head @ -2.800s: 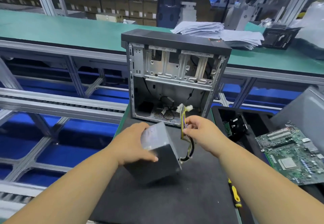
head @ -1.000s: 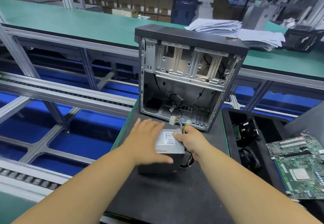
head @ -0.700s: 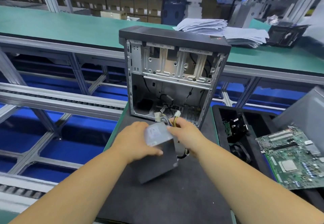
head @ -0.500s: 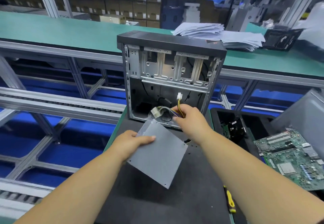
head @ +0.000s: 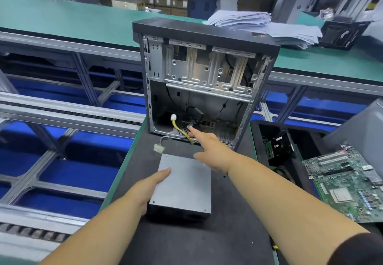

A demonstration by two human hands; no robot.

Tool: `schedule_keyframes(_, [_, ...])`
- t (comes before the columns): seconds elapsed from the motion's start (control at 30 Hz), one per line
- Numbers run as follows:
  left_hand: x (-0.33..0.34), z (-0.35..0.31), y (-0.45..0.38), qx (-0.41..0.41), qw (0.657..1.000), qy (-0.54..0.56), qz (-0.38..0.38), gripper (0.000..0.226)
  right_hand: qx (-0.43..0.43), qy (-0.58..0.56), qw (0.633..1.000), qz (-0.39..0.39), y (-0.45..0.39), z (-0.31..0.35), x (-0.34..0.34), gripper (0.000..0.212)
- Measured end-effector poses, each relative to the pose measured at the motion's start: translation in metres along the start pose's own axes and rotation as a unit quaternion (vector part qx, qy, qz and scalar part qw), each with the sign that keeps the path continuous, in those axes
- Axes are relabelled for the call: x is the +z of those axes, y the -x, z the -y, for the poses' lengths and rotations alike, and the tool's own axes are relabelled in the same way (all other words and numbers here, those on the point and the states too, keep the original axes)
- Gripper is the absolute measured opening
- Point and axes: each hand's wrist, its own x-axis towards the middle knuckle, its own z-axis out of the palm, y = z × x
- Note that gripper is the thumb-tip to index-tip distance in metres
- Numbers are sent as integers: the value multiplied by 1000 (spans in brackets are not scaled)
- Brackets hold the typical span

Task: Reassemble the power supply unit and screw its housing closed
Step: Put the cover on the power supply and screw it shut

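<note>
The power supply unit (head: 182,184) lies flat on the dark tabletop (head: 228,233), its plain grey face up, directly beside and partly under the left hand (head: 150,188). That hand holds the unit's left edge: the thumb lies straight across the top face near the left rim, while the other fingers are hidden down the side, so how they curl cannot be told. The right hand (head: 209,152) is just beyond the unit's far right corner, fingers apart and relaxed, the forefinger stretched forward to the bundle of cables (head: 182,133) at the lower lip of the open computer case (head: 204,80). Whether it pinches the wires or only touches them cannot be told. From that hand the yellow wires rise to a white connector (head: 173,117) inside the case, and a grey lead runs left to a second white connector (head: 159,148) lying on the tabletop, just past the unit's far left corner. The case stands upright beyond both hands, its side open. To the right of the right arm a green motherboard (head: 344,184) rests near a black tray (head: 275,146).
</note>
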Motion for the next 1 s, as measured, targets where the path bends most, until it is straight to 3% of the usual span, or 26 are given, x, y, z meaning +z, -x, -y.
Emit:
schedule_keyframes(0.1, [-5,-5,-4,-7,995,-87,-51,69,7,4,1000,-22,4,-18,2,81])
schedule_keyframes(0.2, [-9,-12,-7,7,969,-215,-125,68,50,-27,996,-63,17,-46,-2,67])
schedule_keyframes(0.4, [-3,-23,-8,18,854,-495,-161,76,149,-43,982,-105,58,-98,-20,30])
schedule_keyframes(0.57, [5,-12,-6,120,792,-533,-273,76,257,-19,956,-136,102,-139,-21,9])
schedule_keyframes(0.7, [25,-12,4,277,733,-531,-323,69,334,41,936,-99,132,-162,-7,23])
schedule_keyframes(0.83, [55,-11,10,339,777,-459,-265,60,351,50,933,-59,146,-170,10,31])
schedule_keyframes(1.0, [76,3,9,381,787,-439,-207,53,361,79,929,-4,147,-170,17,45])
